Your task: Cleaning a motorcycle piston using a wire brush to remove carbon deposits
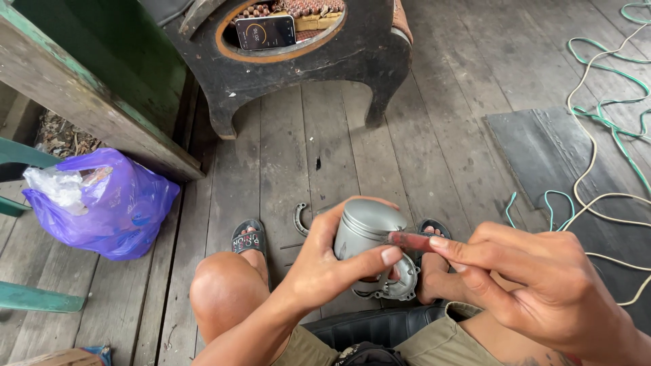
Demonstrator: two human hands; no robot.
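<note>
Piston looks heavy and slick, so we wrap left fingers round its skirt; right fingers pinch a reddish tool.

Bare forearms, khaki shorts, black sandals, and a tattoo near the right wrist

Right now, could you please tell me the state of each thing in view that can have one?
Left hand: closed around the metal piston, held up above the floor.
Right hand: pinching a short reddish tool, its tip against the piston.
Purple plastic bag: open at the top, lying on the floorboards.
Phone: screen lit, propped in the stool.
Green cord: loose on the floor.
</note>
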